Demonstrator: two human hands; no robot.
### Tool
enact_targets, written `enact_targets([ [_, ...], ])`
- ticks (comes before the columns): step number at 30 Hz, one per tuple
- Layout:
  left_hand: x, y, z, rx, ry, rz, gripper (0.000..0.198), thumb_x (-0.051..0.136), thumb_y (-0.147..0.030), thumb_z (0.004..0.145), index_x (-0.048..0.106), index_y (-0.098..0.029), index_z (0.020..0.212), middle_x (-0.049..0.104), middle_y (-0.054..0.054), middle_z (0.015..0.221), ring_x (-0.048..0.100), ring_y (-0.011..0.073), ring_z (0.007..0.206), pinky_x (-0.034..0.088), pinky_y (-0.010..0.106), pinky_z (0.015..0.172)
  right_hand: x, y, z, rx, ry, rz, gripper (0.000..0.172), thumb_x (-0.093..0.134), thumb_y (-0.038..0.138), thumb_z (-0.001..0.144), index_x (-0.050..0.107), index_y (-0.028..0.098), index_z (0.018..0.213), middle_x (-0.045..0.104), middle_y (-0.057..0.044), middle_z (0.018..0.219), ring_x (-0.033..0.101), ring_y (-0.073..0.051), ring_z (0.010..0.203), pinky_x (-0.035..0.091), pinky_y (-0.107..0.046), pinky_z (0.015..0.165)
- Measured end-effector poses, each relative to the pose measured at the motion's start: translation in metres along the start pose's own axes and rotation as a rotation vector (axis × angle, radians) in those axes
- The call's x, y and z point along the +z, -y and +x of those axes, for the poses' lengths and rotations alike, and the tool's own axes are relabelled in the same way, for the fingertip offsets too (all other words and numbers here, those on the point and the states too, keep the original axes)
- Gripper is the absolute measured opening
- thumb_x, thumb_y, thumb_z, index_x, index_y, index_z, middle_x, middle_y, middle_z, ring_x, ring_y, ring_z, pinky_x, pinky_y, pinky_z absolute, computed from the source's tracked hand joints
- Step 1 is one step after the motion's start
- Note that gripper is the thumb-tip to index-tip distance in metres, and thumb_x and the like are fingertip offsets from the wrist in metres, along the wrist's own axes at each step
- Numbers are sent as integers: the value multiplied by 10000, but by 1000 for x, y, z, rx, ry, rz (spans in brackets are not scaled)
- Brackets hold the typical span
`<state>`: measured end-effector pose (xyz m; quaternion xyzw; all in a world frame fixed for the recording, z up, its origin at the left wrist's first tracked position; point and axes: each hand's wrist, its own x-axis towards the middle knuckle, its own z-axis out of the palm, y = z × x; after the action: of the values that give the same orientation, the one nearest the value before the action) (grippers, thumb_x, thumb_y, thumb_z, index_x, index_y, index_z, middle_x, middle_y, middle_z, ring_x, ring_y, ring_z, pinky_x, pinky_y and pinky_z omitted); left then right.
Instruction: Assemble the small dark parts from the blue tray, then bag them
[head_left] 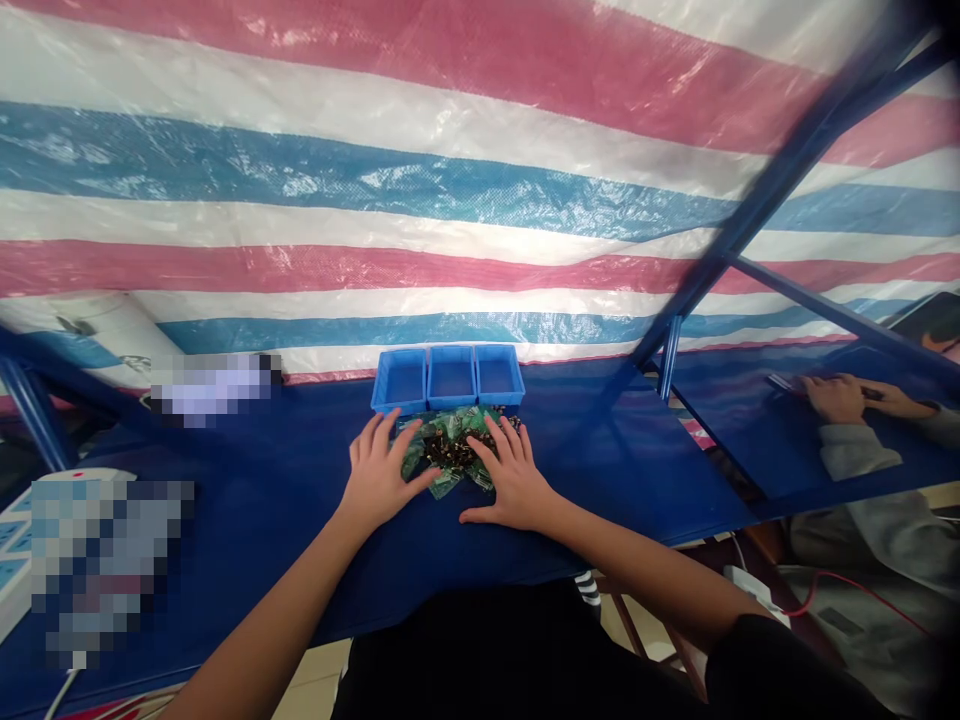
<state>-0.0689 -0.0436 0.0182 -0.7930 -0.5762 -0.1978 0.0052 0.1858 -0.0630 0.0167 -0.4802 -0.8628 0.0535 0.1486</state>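
A heap of small dark parts (pixel 448 449) lies on the blue table, mixed with green circuit-board-like pieces (pixel 448 484). My left hand (pixel 377 473) spreads its fingers along the left side of the heap. On the other side, my right hand (pixel 513 478) is open too, its fingers over the heap's right edge. Neither hand grips anything that I can see. Just behind the heap stand three joined blue bins, the left one (pixel 401 405), the middle one (pixel 451 402) and the right one (pixel 500 399). What the small parts are is too fine to make out.
A white power strip (pixel 19 590) and a blurred-out object (pixel 120 570) lie at the left. Blue metal frame bars (pixel 697 270) rise at the right. Beyond them a person's hands (pixel 840 398) rest at another blue table. Striped plastic sheeting (pixel 375 270) hangs behind.
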Motion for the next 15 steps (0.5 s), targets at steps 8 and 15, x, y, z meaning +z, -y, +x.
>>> enact_targets([
  [8,11,21,32,-257,-43,-52,535,391,-511,933,395,-351,1442,243,127,1549,328,368,1373,308,575,1055,5,9,23,0,-100,-40,821,482,705,823,338,233,1479,158,-115,1589,53,-402,1457,33,-645,1146],
  [15,21,27,40,-273,-39,-99,535,359,-489,945,378,-330,1455,417,151,1408,360,321,1370,294,531,1083,-5,-48,72,445,-332,152,718,403,594,901,284,200,1489,238,-159,1545,210,-412,1401,208,-639,1092],
])
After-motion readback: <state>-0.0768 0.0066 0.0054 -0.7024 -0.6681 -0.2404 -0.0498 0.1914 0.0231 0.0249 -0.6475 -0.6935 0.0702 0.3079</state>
